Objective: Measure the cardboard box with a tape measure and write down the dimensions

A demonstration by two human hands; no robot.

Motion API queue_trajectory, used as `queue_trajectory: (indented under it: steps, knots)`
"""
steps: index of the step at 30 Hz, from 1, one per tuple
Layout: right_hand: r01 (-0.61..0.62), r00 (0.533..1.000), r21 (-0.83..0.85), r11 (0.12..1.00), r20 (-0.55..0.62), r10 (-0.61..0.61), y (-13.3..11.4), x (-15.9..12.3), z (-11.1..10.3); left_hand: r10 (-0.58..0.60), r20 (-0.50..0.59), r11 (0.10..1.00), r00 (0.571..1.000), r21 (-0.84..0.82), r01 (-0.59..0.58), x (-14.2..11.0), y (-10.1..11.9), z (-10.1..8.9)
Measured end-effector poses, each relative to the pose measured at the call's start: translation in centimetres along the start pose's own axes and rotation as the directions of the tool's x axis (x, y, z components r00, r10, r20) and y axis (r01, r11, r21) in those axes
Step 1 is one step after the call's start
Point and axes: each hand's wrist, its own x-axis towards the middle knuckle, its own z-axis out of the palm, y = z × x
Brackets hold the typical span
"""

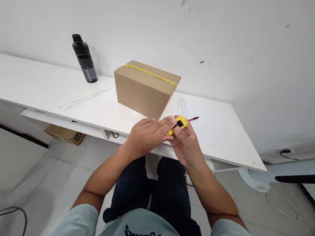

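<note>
A yellow and black tape measure (179,124) is held in front of me at the desk's front edge. My right hand (185,143) is closed around it from the right, with the thumb lying on its side. From the left, my left hand (150,134) grips its lower left end, and those fingers cover part of it. Just beyond my hands stands a closed cardboard box (143,92), a printed yellow strip (150,74) running along its top. Right of the box lies a sheet of paper (203,107), with a red and black pen (193,119) on it.
A dark water bottle (85,59) stands on the white desk (43,84), left of the box. Below the desk, another cardboard carton (65,134) sits at the left. A pale stand with a round base (254,181) and a cable are on the floor at right.
</note>
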Motion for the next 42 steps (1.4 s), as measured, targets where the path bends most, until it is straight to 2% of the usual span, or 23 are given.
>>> queue_trajectory:
  steps: [3,6,9,11,14,16,18,21,23,26,28,31,33,37,42]
  knots:
    - [0.042,0.999,-0.076,0.996,0.024,-0.04,-0.7,0.4,0.3,0.018,-0.032,0.999,0.999,0.033,-0.017,-0.1,-0.9,-0.2]
    - [0.058,0.995,-0.171,0.984,0.096,-0.043,-1.9,1.1,0.9,-0.019,-0.005,0.999,1.0,0.03,0.019,-0.1,-2.2,-0.2]
    - [0.102,0.984,-0.269,0.958,0.169,-0.057,-3.2,2.5,1.2,-0.09,0.025,0.996,0.996,-0.023,0.09,0.3,-3.9,0.4]
    - [0.174,0.978,-0.337,0.925,0.169,-0.123,-4.0,4.5,1.0,-0.173,0.017,0.984,0.985,-0.035,0.173,1.1,-4.9,1.0]
    - [0.279,0.96,-0.437,0.855,0.102,-0.262,-5.7,10.0,0.0,-0.315,-0.039,0.949,0.948,-0.002,0.315,3.1,-6.4,2.0]
    - [0.322,0.94,-0.515,0.794,0.075,-0.333,-7.2,15.0,-1.1,-0.395,-0.08,0.918,0.915,0.018,0.397,4.8,-7.4,2.7]
    - [0.374,0.915,-0.582,0.722,0.104,-0.391,-8.8,20.0,-2.3,-0.45,-0.082,0.892,0.889,0.005,0.452,6.2,-8.1,3.9]
    - [0.371,0.919,-0.641,0.672,0.148,-0.366,-9.9,25.6,-3.9,-0.501,0.006,0.865,0.865,-0.038,0.501,7.1,-8.3,6.1]
    - [0.339,0.93,-0.653,0.677,0.126,-0.344,-9.2,27.5,-4.5,-0.535,0.044,0.843,0.844,-0.041,0.536,6.9,-8.0,7.5]
    - [0.307,0.942,-0.631,0.712,0.093,-0.323,-6.9,28.3,-4.6,-0.561,0.035,0.827,0.827,-0.003,0.562,6.2,-7.4,8.8]
    - [0.303,0.944,-0.617,0.726,0.089,-0.318,-5.4,28.4,-4.4,-0.54,0.027,0.842,0.841,0.013,0.54,5.8,-7.4,9.1]
    - [0.32,0.938,-0.636,0.702,0.111,-0.327,-4.3,28.9,-4.3,-0.477,0.044,0.877,0.878,-0.037,0.479,5.5,-8.1,9.2]
    - [0.339,0.932,-0.648,0.682,0.135,-0.335,-4.1,29.3,-4.5,-0.458,0.064,0.883,0.887,-0.084,0.462,5.4,-8.6,9.2]
    - [0.385,0.919,-0.658,0.647,0.204,-0.338,-4.2,29.4,-4.7,-0.478,0.064,0.869,0.876,-0.108,0.482,5.2,-8.8,9.2]
    - [0.379,0.924,-0.599,0.705,0.202,-0.325,-4.5,27.6,-5.1,-0.489,0.067,0.864,0.87,-0.1,0.494,5.1,-7.3,8.3]
